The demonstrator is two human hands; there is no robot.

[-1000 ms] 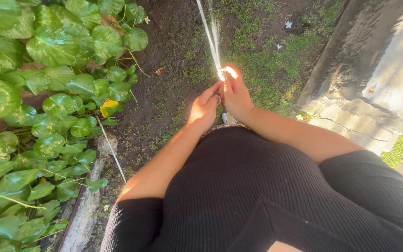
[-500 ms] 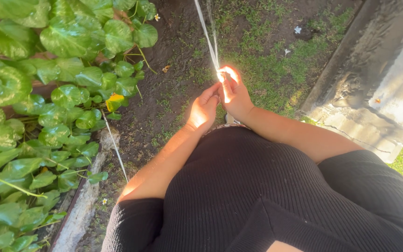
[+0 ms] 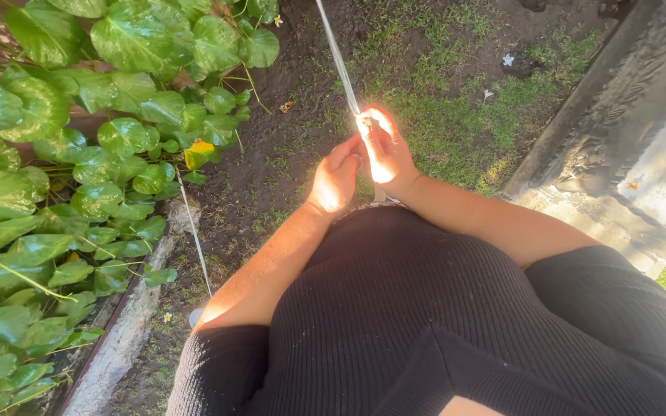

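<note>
Bare dark soil (image 3: pixel 271 177) with patches of thin grass (image 3: pixel 441 115) makes up the ground, bordered on one side by broad green leaves (image 3: pixel 102 100) and on the other by a wet concrete slab (image 3: pixel 626 131). A taut pale cord (image 3: pixel 337 54) is seen running from the top edge down to the hands, its long axis pointing away from the body and slightly leftward. The right hand (image 3: pixel 383 150) is closed around the cord's lower end, brightly sunlit, and lies nearer to it. The left hand (image 3: pixel 337 177) is held just beside, fingers curled narrow; whether the cord is pinched by it cannot be told. A second thin line (image 3: pixel 194 239) is stretched over the soil near the leaves.
</note>
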